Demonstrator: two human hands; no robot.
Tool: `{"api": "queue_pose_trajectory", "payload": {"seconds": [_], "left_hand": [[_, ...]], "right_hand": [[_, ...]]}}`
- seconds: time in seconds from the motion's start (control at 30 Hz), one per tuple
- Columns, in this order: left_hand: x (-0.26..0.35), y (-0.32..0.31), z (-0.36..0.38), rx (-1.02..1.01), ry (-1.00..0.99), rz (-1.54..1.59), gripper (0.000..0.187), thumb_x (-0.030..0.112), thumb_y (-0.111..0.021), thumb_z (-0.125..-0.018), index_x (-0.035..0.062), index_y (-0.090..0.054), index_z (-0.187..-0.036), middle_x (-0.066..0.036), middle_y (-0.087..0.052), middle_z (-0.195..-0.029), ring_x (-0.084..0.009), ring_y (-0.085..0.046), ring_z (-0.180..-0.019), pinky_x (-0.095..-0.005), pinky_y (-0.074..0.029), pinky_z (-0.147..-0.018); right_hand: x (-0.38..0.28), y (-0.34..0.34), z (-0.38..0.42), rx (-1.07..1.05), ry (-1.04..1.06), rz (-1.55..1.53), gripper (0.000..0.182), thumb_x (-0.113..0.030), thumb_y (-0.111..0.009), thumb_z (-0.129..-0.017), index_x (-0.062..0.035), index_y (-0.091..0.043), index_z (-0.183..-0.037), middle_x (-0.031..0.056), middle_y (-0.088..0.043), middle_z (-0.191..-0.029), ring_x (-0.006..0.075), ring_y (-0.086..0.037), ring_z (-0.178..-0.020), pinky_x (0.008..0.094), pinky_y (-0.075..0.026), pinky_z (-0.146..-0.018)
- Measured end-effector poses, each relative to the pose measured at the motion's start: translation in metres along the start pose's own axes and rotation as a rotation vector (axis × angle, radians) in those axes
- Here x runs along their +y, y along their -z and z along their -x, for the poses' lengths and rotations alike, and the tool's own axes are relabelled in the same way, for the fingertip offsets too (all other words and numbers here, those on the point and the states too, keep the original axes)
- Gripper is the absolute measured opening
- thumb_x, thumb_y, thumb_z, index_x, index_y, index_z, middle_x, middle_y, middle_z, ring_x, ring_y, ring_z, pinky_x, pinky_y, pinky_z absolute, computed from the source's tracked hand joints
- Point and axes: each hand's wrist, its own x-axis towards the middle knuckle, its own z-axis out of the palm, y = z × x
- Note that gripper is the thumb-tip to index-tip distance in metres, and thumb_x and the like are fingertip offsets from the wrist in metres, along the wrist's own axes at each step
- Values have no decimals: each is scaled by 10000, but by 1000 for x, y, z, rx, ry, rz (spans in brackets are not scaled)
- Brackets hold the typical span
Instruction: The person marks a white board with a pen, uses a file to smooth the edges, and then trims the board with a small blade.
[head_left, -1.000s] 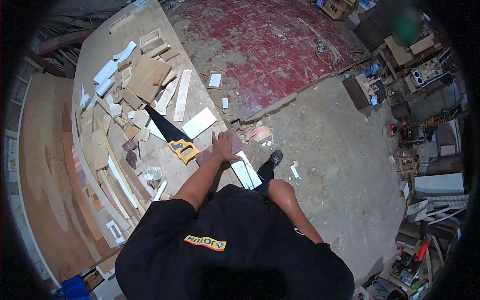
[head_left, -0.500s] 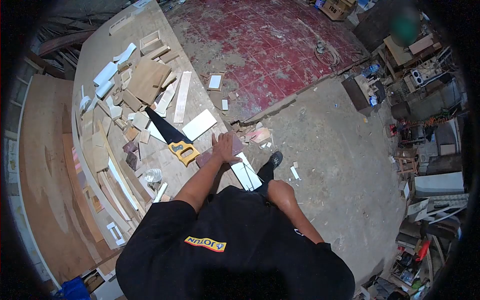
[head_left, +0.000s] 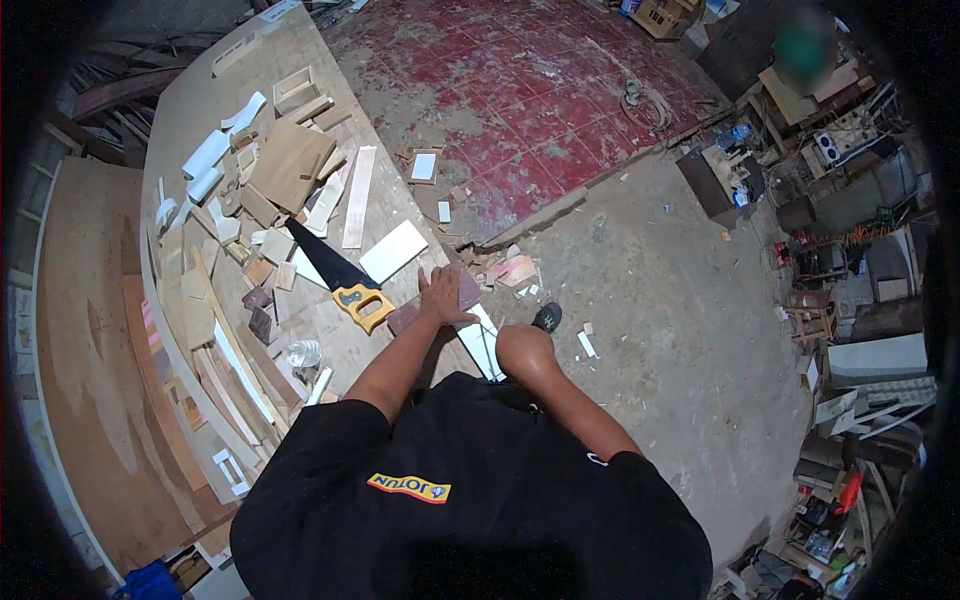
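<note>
My left hand lies flat with its fingers spread, on a reddish-brown flat piece at the bench edge. From under that piece a white strip of board reaches toward my body, with thin dark lines across it. Over the strip's outer side is my right hand, closed in a fist; what it grips is hidden under it. Left of my left hand rests a handsaw with a yellow handle and dark blade. A white rectangular board lies just beyond it.
Wood offcuts and a brown panel crowd the workbench. A clear plastic cup stands near its left side. My shoe is on the concrete floor. Wood and tools are piled along the right wall.
My right hand has moved left and away from my body, along the white strip. My left hand keeps its place on the reddish-brown piece. The view has shifted slightly.
</note>
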Motion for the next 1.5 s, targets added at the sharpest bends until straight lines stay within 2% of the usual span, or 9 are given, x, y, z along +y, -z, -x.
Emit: {"api": "queue_pose_trajectory", "payload": {"seconds": [0.47,0.67,0.87,0.93,1.03,1.17,1.3,1.43,1.5], "left_hand": [[1,4,-1,-74,10,-80,1373,835,-659,-473,-3,-210,-1464,-160,-339,-1448,-332,-283,-1355,-640,-35,-1099],[1,8,-1,-74,1,5,1401,792,-716,-451,14,-159,-1474,-207,-321,-1451,-376,-287,-1347,-660,-76,-1090],[1,7,0,-56,10,-29,1368,808,-686,-469,-8,-214,-1460,-150,-323,-1460,-321,-293,-1341,-632,-50,-1103],[2,12,2,-76,17,-14,1367,799,-695,-467,-7,-213,-1460,-152,-323,-1459,-322,-289,-1344,-628,-50,-1105],[2,14,0,-72,16,5,1362,783,-711,-466,-5,-215,-1460,-155,-326,-1455,-324,-283,-1350,-624,-51,-1109],[3,10,0,-56,16,-8,1357,770,-720,-469,7,-205,-1466,-157,-339,-1441,-326,-288,-1349,-625,-64,-1107],[5,13,1,-31,10,7,1359,767,-722,-469,20,-191,-1473,-156,-344,-1437,-327,-304,-1339,-632,-81,-1100],[3,10,0,-48,10,0,1361,771,-720,-469,28,-185,-1476,-159,-345,-1436,-331,-320,-1326,-641,-91,-1093],[2,9,-1,-51,21,-23,1362,775,-717,-468,25,-187,-1474,-160,-345,-1435,-332,-323,-1323,-642,-91,-1093]], "right_hand": [[-23,-6,-3,-6,-30,32,216,-129,-560,-835,-19,-713,-940,178,-700,-958,316,-697,-882,418,-557,-736],[-7,-5,2,-58,57,-25,225,-142,-569,-844,8,-681,-968,199,-690,-937,364,-681,-889,464,-548,-716],[-3,21,51,120,-15,-181,342,-308,-610,-852,10,-628,-978,217,-662,-941,376,-656,-882,473,-524,-737],[4,16,62,547,195,-229,427,-398,-615,-848,-5,-613,-1015,203,-632,-997,352,-610,-961,500,-452,-881],[4,6,57,810,364,-214,460,-440,-615,-844,-25,-600,-1043,170,-604,-1032,340,-553,-1013,549,-328,-993],[22,-26,22,712,321,-194,511,-479,-619,-826,-41,-589,-1087,147,-556,-1145,338,-499,-1094,593,-247,-1026],[21,24,39,828,316,-241,536,-500,-612,-822,-40,-588,-1097,146,-537,-1182,339,-466,-1150,683,-185,-1003],[15,5,35,748,293,-124,561,-516,-594,-836,-24,-591,-1105,181,-552,-1149,365,-485,-1143,640,-259,-1007],[17,-21,26,217,106,-272,605,-535,-589,-837,4,-596,-1114,243,-612,-1077,396,-570,-1070,540,-404,-954]]}}
